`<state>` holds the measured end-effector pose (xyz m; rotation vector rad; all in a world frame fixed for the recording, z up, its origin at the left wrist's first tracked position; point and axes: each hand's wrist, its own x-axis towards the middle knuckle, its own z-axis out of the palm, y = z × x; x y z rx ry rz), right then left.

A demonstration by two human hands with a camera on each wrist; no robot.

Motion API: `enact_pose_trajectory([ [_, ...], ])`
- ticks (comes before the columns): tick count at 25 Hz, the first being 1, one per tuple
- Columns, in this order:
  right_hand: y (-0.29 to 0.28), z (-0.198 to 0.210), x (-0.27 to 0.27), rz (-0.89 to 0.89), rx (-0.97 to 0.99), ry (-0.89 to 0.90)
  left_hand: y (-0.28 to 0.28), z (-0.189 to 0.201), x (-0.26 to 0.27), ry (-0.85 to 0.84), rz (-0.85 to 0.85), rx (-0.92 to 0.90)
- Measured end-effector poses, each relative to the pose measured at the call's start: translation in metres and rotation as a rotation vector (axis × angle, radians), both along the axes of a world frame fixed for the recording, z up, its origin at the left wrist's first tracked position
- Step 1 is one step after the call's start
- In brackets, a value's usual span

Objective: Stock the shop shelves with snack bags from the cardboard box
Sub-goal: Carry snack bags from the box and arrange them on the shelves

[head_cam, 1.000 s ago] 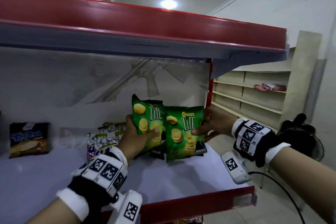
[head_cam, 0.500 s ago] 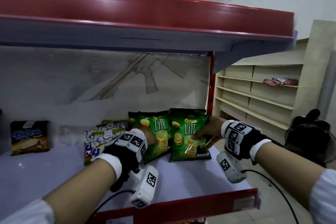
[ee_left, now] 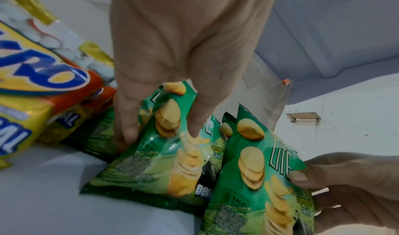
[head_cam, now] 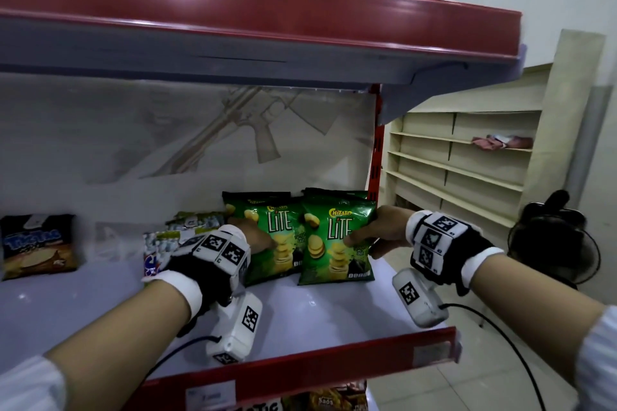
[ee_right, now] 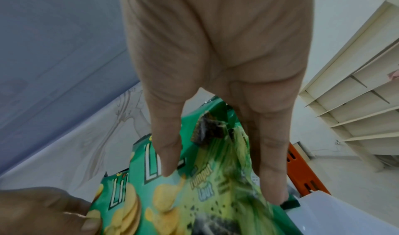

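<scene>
Two green Chitato Lite snack bags stand side by side on the white shelf (head_cam: pixel 317 314), close to its right end. My left hand (head_cam: pixel 255 238) grips the left bag (head_cam: pixel 283 243) by its left side, fingers spread across its front (ee_left: pixel 155 167). The right bag (head_cam: pixel 335 253) is pinched at its right edge by my right hand (head_cam: pixel 377 233), thumb on the front and fingers behind (ee_right: pixel 205 187). The right bag overlaps the left one slightly. The cardboard box is out of view.
Yellow and blue snack bags (head_cam: pixel 167 243) lie just left of the green ones, and a dark bag (head_cam: pixel 36 243) sits at the far left. The upper shelf (head_cam: pixel 267 20) hangs low overhead. Cream shelving (head_cam: pixel 467 160) and a black fan (head_cam: pixel 551 243) stand to the right.
Both hands have lowered the two green bags from above the shelf and set them down further back. Over the last half second they barely moved.
</scene>
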<state>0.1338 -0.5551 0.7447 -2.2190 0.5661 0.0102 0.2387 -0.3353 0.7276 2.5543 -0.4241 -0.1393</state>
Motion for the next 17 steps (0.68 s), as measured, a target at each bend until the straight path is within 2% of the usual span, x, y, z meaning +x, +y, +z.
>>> enact_pose_trajectory([
  [2, 0.002, 0.008, -0.002, -0.005, -0.048, 0.029, 0.006, 0.007, 0.0, -0.044, 0.009, 0.079],
  [6, 0.011, 0.027, -0.008, -0.025, -0.173, 0.042, 0.025, 0.022, -0.01, -0.091, -0.008, 0.086],
  [9, 0.026, 0.041, -0.012, -0.034, -0.382, 0.035, 0.046, 0.024, -0.006, 0.001, -0.002, -0.158],
  [11, 0.039, 0.049, -0.012, -0.032, -0.467, -0.036, 0.068, 0.03, -0.006, 0.068, 0.014, -0.327],
  [15, 0.089, 0.063, -0.009, -0.145, -0.528, -0.253, 0.131, 0.04, -0.004, 0.147, 0.036, -0.417],
  [17, 0.121, 0.064, -0.005, -0.159, -0.474, -0.367, 0.165, 0.039, -0.008, 0.133, 0.017, -0.458],
])
